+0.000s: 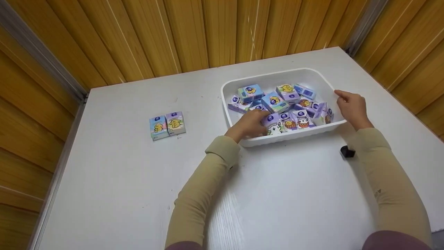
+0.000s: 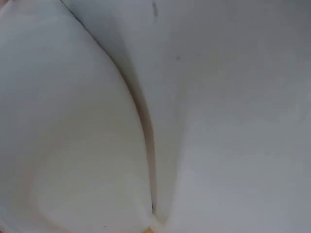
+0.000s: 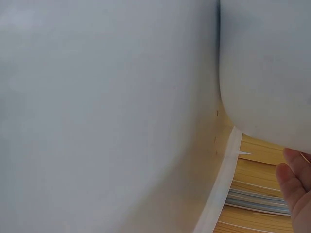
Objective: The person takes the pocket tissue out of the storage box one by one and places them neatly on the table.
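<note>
In the head view a white plastic tray (image 1: 267, 140) holds many small pocket tissue packs in purple and blue, with cartoon animals on them. My left hand (image 1: 251, 123) reaches over the front left rim, its fingers at a purple tissue pack (image 1: 275, 126). Whether they grip it is hidden. At the tray's right side my right hand (image 1: 353, 107) holds the rim between finger and thumb. The right wrist view shows fingers (image 3: 293, 187) against the tray's outer side (image 3: 272, 82). Only the tray's pale wall (image 2: 82, 126) and tabletop appear in the left wrist view.
A blue tissue pack (image 1: 159, 127) and a purple tissue pack (image 1: 176, 123) lie side by side on the white table (image 1: 114, 187), left of the tray. A small black object (image 1: 347, 151) sits near the right forearm. Wood-look panels (image 1: 194, 34) enclose the table's back and sides.
</note>
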`<action>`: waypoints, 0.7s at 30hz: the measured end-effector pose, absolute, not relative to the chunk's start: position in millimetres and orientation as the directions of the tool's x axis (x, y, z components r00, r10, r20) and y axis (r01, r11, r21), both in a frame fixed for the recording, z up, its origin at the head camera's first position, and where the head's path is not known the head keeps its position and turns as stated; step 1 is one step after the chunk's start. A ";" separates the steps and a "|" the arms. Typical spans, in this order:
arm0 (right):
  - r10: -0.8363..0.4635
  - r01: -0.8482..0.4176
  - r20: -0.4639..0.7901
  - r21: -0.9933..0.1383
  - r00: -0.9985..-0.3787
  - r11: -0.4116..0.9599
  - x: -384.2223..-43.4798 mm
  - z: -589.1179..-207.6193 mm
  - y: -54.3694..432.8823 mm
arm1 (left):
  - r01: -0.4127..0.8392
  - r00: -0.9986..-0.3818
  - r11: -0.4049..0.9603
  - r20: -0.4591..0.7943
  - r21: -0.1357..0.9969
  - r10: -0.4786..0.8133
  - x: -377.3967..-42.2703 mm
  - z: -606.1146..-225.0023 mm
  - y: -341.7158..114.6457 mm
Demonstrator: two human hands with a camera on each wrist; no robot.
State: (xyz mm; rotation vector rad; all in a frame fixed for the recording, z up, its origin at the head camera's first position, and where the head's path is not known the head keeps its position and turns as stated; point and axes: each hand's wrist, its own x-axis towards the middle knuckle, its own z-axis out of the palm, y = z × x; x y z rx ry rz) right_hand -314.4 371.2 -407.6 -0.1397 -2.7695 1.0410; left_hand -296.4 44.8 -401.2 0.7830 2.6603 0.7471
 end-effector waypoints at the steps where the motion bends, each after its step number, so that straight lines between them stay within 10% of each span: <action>1: 0.149 0.026 0.131 -0.662 -0.980 0.749 -314.4 -407.8 371.4 | 0.417 -0.817 0.702 -0.099 0.577 0.568 -297.1 -401.4 44.1; 21: 0.169 0.015 0.178 -0.645 -0.969 0.764 -312.3 -409.5 370.4 | 0.234 -0.844 0.486 -0.072 0.842 0.532 -295.6 -400.8 37.9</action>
